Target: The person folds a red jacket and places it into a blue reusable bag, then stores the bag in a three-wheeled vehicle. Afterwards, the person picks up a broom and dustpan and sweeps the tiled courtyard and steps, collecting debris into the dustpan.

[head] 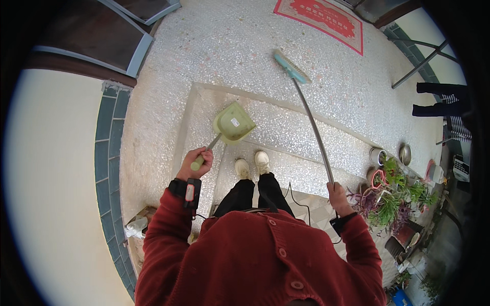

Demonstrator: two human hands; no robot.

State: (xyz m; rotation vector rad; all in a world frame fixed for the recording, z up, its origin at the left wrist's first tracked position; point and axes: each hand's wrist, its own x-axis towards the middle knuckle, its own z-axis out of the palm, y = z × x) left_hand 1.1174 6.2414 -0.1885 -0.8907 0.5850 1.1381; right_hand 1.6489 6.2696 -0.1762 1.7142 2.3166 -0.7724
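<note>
My left hand (200, 162) is closed around the handle of a pale green dustpan (233, 124), with a white sticker inside its pan. The pan is in front of my shoes, left of centre; I cannot tell whether it touches the floor. On the right, my right hand (340, 198) grips the long metal stick of a broom (291, 68). Its light blue head and pale bristles are out ahead of me, over the speckled terrazzo floor (229, 46).
Potted plants (390, 202) crowd the right side beside a metal bowl (405, 154). A red printed mat (325, 21) lies ahead. Step edges (283, 102) cross the floor. Clothes (444, 99) hang at the far right. Green tiles (102, 160) line the left wall.
</note>
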